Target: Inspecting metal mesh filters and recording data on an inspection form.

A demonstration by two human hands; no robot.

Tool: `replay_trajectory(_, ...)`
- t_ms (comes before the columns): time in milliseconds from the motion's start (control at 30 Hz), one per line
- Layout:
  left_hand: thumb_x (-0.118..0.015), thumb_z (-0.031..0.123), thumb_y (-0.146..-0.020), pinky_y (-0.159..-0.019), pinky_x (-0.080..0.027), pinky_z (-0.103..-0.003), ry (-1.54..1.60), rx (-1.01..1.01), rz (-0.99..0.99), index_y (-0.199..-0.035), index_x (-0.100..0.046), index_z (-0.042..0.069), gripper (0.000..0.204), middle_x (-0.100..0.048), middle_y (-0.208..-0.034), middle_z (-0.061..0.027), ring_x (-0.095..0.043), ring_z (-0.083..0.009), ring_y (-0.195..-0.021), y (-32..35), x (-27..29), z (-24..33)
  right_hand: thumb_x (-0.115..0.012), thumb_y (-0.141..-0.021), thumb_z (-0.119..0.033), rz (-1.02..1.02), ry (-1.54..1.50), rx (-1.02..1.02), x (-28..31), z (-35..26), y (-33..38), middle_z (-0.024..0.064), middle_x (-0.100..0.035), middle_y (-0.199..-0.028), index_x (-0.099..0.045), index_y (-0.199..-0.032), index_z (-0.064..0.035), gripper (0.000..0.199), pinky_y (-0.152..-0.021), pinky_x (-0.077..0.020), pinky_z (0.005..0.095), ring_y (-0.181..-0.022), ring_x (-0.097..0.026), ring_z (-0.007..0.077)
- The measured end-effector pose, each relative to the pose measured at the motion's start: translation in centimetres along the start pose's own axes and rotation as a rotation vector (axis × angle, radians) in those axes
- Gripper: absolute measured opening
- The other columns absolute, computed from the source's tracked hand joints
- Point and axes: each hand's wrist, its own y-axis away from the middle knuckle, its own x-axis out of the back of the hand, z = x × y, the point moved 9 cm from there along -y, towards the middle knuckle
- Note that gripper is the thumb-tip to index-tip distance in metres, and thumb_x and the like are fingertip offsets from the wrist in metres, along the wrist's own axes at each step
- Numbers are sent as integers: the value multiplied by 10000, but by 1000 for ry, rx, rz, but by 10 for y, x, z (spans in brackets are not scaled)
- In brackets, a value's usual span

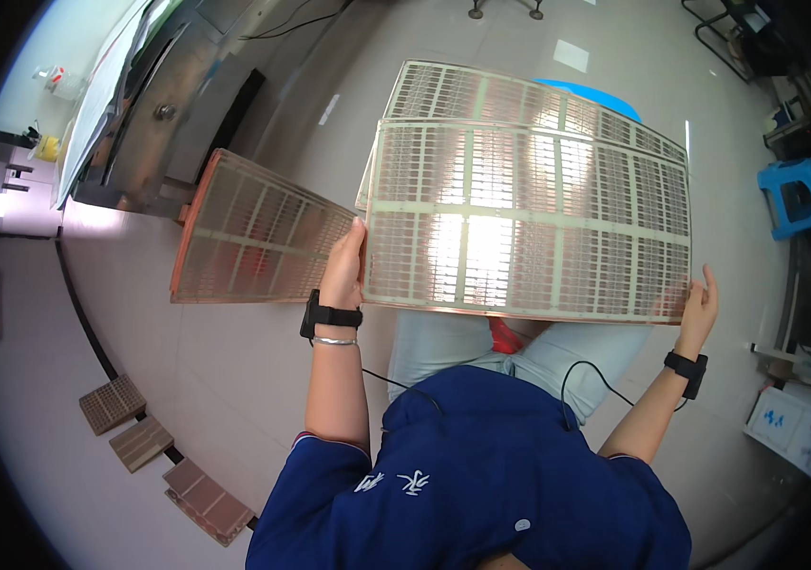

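Copper edges the patterned circuit-board panel (605,261) above our lap (438,347). Our left grip (343,261) clasps its left edge; our right grip (698,309) meets the lower right corner, whether pinching we cannot tell. We judge the panel stiff, light, slick: best held by 2 opposite edges.

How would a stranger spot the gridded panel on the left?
Start at the navy fabric shirt, following the left arm up to the left hand. Just left of it is a flat, brownish gridded panel with a sloping top edge. Darker, with an orange left edge, it differs from the pale, overlapping gridded panels beside it.
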Motion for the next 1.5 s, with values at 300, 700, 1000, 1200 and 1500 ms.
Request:
replay_trajectory(300,-420,351,-946,-359,-294,-188,-158,-207,90,-771,-575,87,353,-446,-580,45,-373,-26,-431,6,15,-4,-457,-930,-128,21,-77,-20,3,2,2,59,-604,-880,-514,-1235,-58,318,-717,-448,230,-778,-552,103)
replay_trajectory(700,-446,313,-950,-486,-357,-185,-72,-438,184,-886,-605,32,329,-535,-671,49,-446,-23,-546,14,47,10,-474,-935,-187,-7,-372,-124,-5,-49,18,-43,-521,-724,-559,-1181,-16,311,-532,-320,167,-601,-378,20)
replay_trajectory(1000,-456,325,-946,-650,-422,-227,-71,-423,230,-877,-586,14,345,-595,-828,-6,-529,-81,-728,8,69,11,-503,-926,-210,-205,-379,-41,-12,-96,19,-31,-575,-766,-607,-1001,1,247,-566,-358,171,-648,-459,26)
replay_trajectory(1200,-452,327,-947,-646,-424,-231,-122,-403,270,-859,-582,28,337,-585,-813,-4,-522,-79,-724,2,84,4,-512,-922,-179,-305,-433,32,-16,-117,19,-14,-585,-814,-586,-962,-4,194,-622,-390,180,-700,-483,33)
replay_trajectory(1500,-467,360,-934,-510,-368,-235,-112,-446,352,-721,-518,87,350,-485,-632,30,-452,-75,-556,2,90,3,-518,-919,-176,-325,-438,100,-16,-129,21,-39,-552,-766,-572,-946,-9,177,-588,-354,173,-659,-440,18)
